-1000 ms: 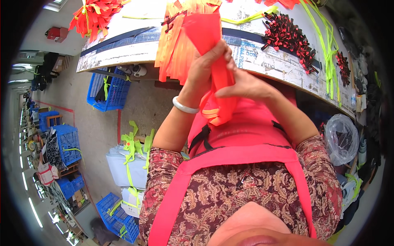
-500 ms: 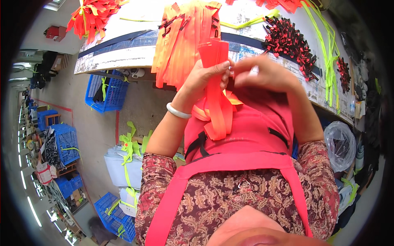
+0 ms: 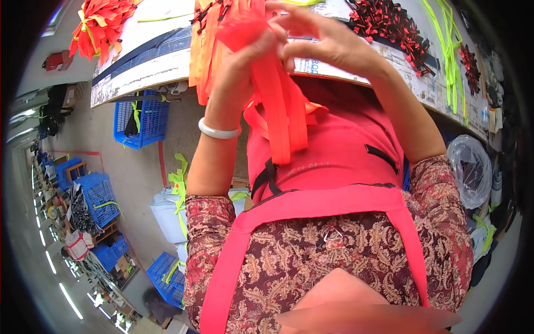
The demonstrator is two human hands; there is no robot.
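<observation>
My left hand (image 3: 242, 67) is closed around a bundle of long, flat orange-red strips (image 3: 281, 111), which have a lengthwise line like zipper tape. The bundle's blurred upper end sticks out above the fist, and its looped lower part hangs against my red apron (image 3: 334, 150). Just right of the bundle, my right hand (image 3: 328, 47) has its fingers apart and curved; whether a fingertip touches the strips I cannot tell. Behind my left hand, more orange strips (image 3: 201, 61) with small black pieces hang over the table edge.
The white-topped table (image 3: 161, 67) carries a tied orange-red bunch (image 3: 100, 25), a heap of small red-and-black pieces (image 3: 395, 33) and yellow-green strips (image 3: 448, 50). A blue basket (image 3: 142, 119) stands below its left edge. A clear plastic bag (image 3: 469, 170) hangs at right.
Both hands have moved up and left in the view, toward the table, with the strips in my left hand. The bundle's upper end has tipped left, and the right hand's fingers have spread.
</observation>
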